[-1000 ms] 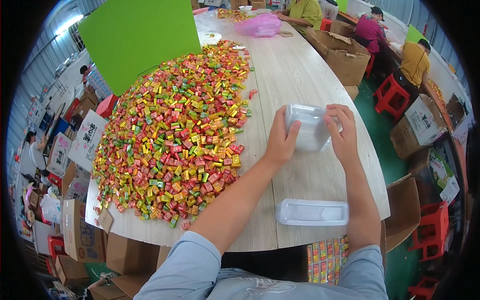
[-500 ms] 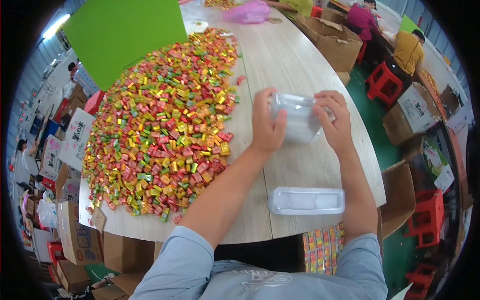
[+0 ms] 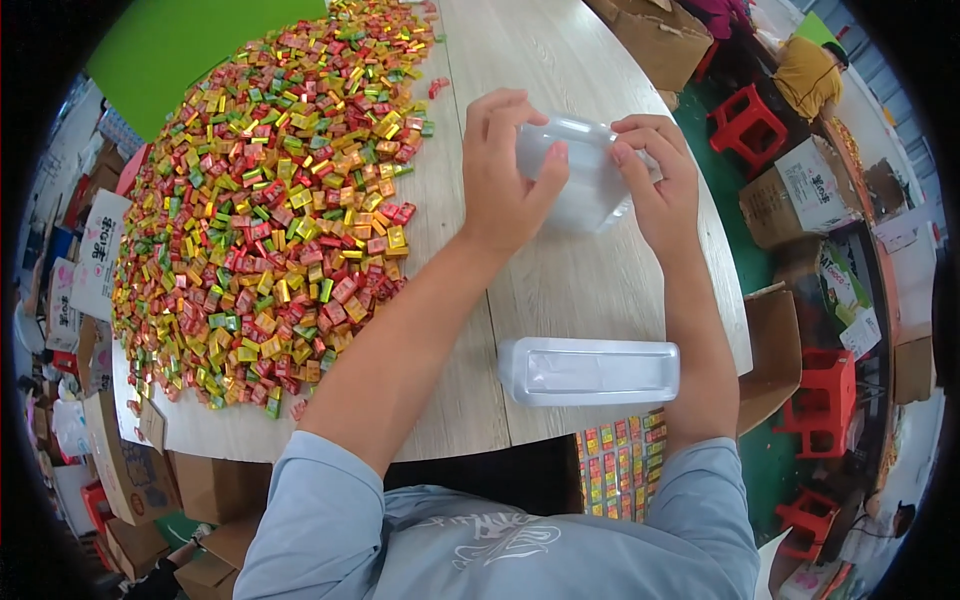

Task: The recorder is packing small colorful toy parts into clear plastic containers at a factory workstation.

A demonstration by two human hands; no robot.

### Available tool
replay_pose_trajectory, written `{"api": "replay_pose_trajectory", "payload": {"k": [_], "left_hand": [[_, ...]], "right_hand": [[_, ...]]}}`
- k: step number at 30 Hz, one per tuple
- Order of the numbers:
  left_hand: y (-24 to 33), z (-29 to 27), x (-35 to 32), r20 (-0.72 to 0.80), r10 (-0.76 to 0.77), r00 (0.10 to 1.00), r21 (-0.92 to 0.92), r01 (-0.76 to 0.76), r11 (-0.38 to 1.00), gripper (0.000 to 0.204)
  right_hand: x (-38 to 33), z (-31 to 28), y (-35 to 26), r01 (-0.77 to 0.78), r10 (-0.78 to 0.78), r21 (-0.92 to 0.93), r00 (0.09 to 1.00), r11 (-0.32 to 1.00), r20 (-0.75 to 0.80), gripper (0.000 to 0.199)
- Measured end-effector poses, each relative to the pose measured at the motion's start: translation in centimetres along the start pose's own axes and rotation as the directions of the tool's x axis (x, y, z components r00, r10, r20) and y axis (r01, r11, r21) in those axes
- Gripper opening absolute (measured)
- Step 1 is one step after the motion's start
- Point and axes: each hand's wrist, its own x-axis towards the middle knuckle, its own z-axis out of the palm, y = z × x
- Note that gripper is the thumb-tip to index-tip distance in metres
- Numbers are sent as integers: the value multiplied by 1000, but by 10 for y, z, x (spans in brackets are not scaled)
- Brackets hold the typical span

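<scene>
Between my hands, tilted over the table, is a stack of clear plastic trays (image 3: 583, 180). My left hand (image 3: 500, 165) grips its left side, with the thumb along the near face and the fingers at the far edge. At the upper right rim, my right hand (image 3: 655, 175) pinches the plastic between thumb and fingers. Closer to me, another clear plastic tray (image 3: 590, 398) lies on the table's near part, beside my right forearm. How many trays are nested in the stack I cannot tell.
A large heap of small wrapped candies (image 3: 270, 220), red, yellow, orange and green, covers the table's left side. Below the near edge stands a box with packed rows of candies (image 3: 622, 468). An open cardboard box (image 3: 772, 355) and red stools (image 3: 822, 400) are at the right.
My view has shifted, so the table and heap appear lower and further left or cropped at the top. My hands still hold the tray stack, its angle slightly turned.
</scene>
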Motion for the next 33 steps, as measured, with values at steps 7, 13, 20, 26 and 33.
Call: {"api": "replay_pose_trajectory", "payload": {"k": [7,13,20,26,33], "left_hand": [[-3,-1,9,-4,40,999,60,-39,997,24],[1,-1,11,40,-12,999,-49,14,999,19],[-2,1,12,5,2,1000,-52,-2,999,20],[-3,0,11,6,10,1000,-44,-10,999,19],[-6,-5,9,74,28,997,-58,-24,998,25]], "right_hand": [[0,3,-3,-82,84,51,996,995,-23,16],[0,0,1,-6,6,-9,1000,1000,-10,15],[0,2,1,22,-22,-13,1000,1000,-5,14],[-1,4,1,-23,25,49,999,999,-32,13],[-3,7,-6,-114,118,63,991,991,-60,15]]}}
